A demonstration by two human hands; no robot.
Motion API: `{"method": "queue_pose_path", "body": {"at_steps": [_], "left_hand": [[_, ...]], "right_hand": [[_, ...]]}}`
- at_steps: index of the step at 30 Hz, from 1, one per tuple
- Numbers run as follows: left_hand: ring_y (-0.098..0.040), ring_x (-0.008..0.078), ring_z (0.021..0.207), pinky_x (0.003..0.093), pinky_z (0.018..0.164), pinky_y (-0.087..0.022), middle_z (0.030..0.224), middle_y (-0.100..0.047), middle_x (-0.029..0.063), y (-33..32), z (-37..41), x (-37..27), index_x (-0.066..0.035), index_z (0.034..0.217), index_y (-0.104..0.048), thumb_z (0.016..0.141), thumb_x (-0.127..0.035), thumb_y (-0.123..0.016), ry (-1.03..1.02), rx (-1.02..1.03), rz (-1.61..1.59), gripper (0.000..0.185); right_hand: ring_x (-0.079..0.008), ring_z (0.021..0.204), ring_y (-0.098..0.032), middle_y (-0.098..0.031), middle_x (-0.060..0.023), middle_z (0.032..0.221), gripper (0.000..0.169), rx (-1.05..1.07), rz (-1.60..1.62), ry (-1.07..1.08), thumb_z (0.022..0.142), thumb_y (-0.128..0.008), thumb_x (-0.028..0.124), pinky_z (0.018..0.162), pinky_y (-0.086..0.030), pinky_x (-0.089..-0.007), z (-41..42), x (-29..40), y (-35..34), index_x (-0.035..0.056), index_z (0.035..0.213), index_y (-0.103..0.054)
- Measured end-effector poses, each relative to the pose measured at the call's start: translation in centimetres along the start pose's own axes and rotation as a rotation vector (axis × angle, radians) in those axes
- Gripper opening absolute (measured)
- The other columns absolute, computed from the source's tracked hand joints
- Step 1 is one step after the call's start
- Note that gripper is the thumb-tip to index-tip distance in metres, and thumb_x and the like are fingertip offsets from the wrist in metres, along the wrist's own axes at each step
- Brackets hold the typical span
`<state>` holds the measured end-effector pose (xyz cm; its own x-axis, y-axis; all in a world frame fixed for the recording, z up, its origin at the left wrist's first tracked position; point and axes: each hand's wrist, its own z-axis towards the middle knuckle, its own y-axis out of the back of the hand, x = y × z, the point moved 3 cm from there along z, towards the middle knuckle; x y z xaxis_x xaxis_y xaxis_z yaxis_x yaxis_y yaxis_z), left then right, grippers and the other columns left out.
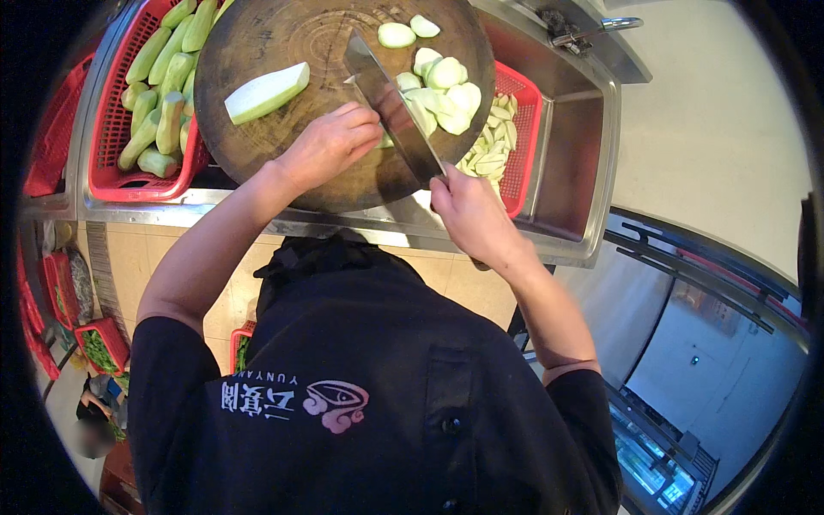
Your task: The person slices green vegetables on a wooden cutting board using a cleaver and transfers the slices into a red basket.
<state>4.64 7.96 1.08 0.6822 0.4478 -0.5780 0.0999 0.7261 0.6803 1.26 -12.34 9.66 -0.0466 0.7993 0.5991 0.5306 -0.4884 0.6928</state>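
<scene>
My right hand [473, 209] grips the handle of a broad cleaver [399, 119], its blade slanting up and left over a round wooden chopping block [277, 158]. My left hand [335, 143], fingers curled, presses down just left of the blade. A bit of pale green gourd [385, 140] shows beneath those fingers; most of it is hidden. Right of the blade lies a pile of gourd slices [450, 96], with two loose slices [396, 35] above. A peeled gourd piece [267, 93], its flat cut face up, rests on the block's left side.
A red plastic basket [106, 151] of whole peeled gourds [170, 122] stands left of the block. To the right, cut gourd pieces [496, 145] fill another red basket [531, 119] in a steel sink [570, 161] with a tap [599, 29]. Far left, a person [96, 412] is near greens.
</scene>
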Motion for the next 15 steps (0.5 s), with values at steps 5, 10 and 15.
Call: {"method": "queue_pose_path", "body": {"at_steps": [5, 10, 15], "left_hand": [[-0.061, 0.0291, 0.092, 0.0377, 0.077, -0.052, 0.099, -0.061, 0.0107, 0.3, -0.2, 0.1, 0.0, 0.091, -0.064, 0.075, -0.003, -0.07, -0.043, -0.057, 0.036, 0.017], [-0.061, 0.0292, 0.09, 0.0373, 0.076, -0.052, 0.099, -0.061, 0.0105, 0.1, -0.4, 0.0, 0.0, 0.09, -0.064, 0.074, -0.002, -0.07, -0.03, -0.057, 0.018, 0.017], [-0.061, 0.0292, 0.09, 0.0372, 0.076, -0.053, 0.098, -0.061, 0.0106, 0.0, -0.6, 0.2, 0.0, 0.09, -0.064, 0.073, -0.001, -0.071, -0.028, -0.064, 0.024, 0.018]], "right_hand": [[-0.048, 0.076, -0.061, -0.06, -0.0313, 0.075, 0.025, 0.01, -0.051, 0.01, 0.095, -0.049, 0.017, 0.069, -0.048, -0.0501, 1.0, -0.7, -0.9, -0.0068, 0.095, -0.057], [-0.0461, 0.074, -0.061, -0.06, -0.0305, 0.074, 0.024, -0.017, -0.051, 0.068, 0.095, -0.049, 0.017, 0.068, -0.048, -0.0488, 1.2, -1.5, -2.1, -0.0057, 0.096, -0.057], [-0.0387, 0.062, -0.061, -0.058, -0.0255, 0.066, 0.025, 0.012, 0.024, 0.017, 0.096, -0.049, 0.018, 0.062, -0.047, -0.0442, 0.8, -0.3, -0.4, -0.0057, 0.093, -0.055]]}}
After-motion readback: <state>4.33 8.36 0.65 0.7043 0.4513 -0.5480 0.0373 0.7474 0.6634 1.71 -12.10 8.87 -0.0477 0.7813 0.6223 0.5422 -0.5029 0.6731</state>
